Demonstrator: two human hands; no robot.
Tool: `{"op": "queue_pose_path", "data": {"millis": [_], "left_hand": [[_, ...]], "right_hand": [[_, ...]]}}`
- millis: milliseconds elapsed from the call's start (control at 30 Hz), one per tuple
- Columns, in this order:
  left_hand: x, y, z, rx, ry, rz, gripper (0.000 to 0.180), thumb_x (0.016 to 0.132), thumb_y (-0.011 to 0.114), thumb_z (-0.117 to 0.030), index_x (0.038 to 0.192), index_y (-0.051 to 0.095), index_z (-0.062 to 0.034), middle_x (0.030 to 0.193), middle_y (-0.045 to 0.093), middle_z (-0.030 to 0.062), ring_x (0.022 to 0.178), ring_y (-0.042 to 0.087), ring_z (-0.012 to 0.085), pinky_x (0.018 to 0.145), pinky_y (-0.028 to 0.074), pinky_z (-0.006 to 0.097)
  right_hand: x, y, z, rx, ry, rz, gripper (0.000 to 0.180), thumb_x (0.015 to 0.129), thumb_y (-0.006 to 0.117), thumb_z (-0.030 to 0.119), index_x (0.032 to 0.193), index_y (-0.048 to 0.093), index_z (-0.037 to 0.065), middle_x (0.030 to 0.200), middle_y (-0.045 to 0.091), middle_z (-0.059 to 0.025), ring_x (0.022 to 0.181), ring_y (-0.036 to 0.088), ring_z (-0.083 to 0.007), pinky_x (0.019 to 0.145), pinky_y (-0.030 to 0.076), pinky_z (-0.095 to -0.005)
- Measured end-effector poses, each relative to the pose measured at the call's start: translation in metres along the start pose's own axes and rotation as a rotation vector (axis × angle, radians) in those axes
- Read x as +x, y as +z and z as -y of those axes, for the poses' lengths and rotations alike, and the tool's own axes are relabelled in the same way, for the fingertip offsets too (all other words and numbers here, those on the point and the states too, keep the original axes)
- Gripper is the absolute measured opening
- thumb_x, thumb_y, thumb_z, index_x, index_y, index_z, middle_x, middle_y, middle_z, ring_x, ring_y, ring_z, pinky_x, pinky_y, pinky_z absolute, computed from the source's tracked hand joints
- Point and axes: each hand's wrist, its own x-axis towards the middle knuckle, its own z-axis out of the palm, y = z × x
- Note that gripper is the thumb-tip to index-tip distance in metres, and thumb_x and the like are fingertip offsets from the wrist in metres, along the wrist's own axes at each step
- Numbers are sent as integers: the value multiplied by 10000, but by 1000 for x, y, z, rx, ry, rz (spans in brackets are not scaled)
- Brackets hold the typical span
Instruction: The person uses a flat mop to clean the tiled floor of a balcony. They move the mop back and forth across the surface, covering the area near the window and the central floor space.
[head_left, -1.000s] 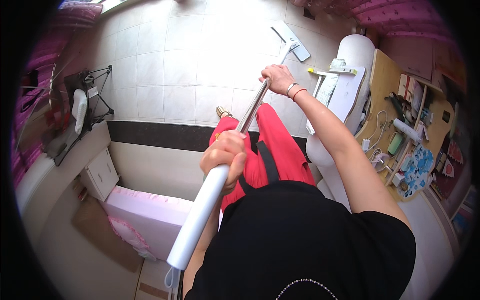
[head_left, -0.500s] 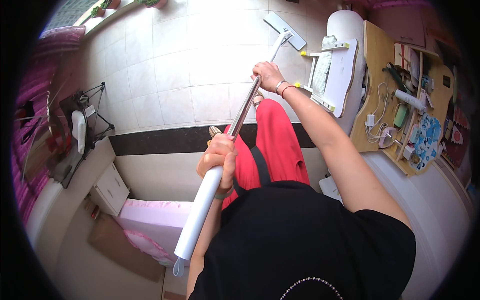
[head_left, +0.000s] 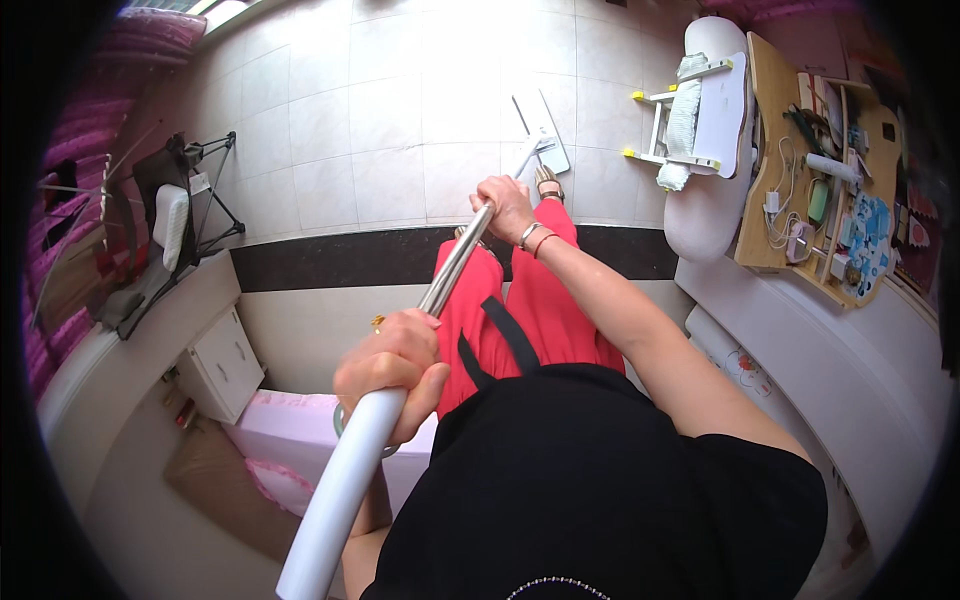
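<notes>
A flat mop [head_left: 345, 490] runs slantwise in front of me, its white grip end low on the left. My left hand [head_left: 392, 368] is wrapped round the pole just above that thick white grip. Farther along, my right hand [head_left: 505, 208] closes on the metal part of the pole. The pale rectangular mop head [head_left: 546, 135] rests on the light tiled floor [head_left: 400, 120], a little beyond my feet. My left hand is slightly smeared by motion.
On the right stand a white chair [head_left: 722, 110] with yellow-tipped legs and a wooden desk [head_left: 765, 190] crowded with cables and small things. A black folding chair [head_left: 175, 220] is at the left, near a white cabinet [head_left: 225, 365]. A dark strip [head_left: 330, 258] crosses the floor.
The mop head has come nearer to me and slightly left, and its angle has turned. Both hands have shifted left, still holding the pole; the grip end has swung down and left.
</notes>
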Motion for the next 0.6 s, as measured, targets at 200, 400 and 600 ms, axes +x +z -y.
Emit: {"op": "queue_pose_path", "data": {"millis": [200, 400, 600], "left_hand": [[-45, -36, -48, 158, -35, -8, 220, 761, 657, 29, 714, 467, -72, 609, 520, 30, 569, 515, 180, 734, 500, 413], [-81, -18, -45, 201, 38, -82, 232, 843, 665, -104, 730, 463, -86, 607, 511, 22, 569, 509, 159, 718, 502, 411], [-104, 69, -23, 145, 88, -349, 269, 913, 617, -169, 739, 425, -98, 591, 470, 13, 554, 487, 151, 723, 520, 426]], "right_hand": [[-18, 61, 86, 109, -55, 74, 238, 888, 544, 322, 764, 639, 141, 853, 628, -63, 958, 574, -272, 886, 360, -486], [-24, 57, 81, 35, -332, 298, 175, 854, 595, 309, 779, 665, 166, 818, 652, -42, 986, 583, -243, 977, 358, -425], [-60, 5, 15, -127, -373, 576, 189, 787, 617, 341, 721, 663, 170, 768, 655, -72, 946, 613, -238, 934, 402, -391]]}}
